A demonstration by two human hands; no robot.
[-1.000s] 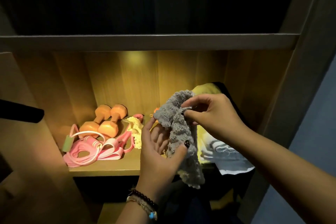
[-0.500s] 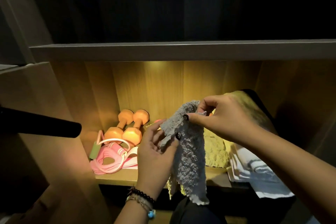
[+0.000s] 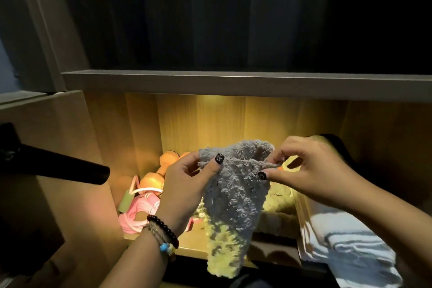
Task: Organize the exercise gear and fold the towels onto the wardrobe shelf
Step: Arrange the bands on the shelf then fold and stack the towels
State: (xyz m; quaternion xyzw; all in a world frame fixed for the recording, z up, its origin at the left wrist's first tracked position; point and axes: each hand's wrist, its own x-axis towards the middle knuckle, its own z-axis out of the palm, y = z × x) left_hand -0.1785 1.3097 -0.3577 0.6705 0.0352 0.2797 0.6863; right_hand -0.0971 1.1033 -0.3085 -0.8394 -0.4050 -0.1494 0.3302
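A fluffy grey towel (image 3: pixel 233 196) hangs in front of the lit wardrobe shelf (image 3: pixel 189 244). My left hand (image 3: pixel 187 184) pinches its top left corner and my right hand (image 3: pixel 311 170) pinches its top right corner, so the top edge is stretched between them. Its lower end looks yellow in the shelf light. Two orange dumbbells (image 3: pixel 153 179) stand at the back left of the shelf, partly hidden by my left hand. Pink resistance bands (image 3: pixel 138 211) lie in front of them. A yellow-green towel (image 3: pixel 278 208) sits behind the grey one.
A white striped towel (image 3: pixel 346 243) hangs over the shelf's right front edge. A black bar (image 3: pixel 58 166) juts in from the left at hand height. A grey shelf board (image 3: pixel 233 83) runs overhead, with a dark compartment above. A wooden side panel (image 3: pixel 77 170) stands at the left.
My hands have moved apart along the grey towel's top edge, spreading it wider. The view has shifted, so the shelf sits lower and further right.
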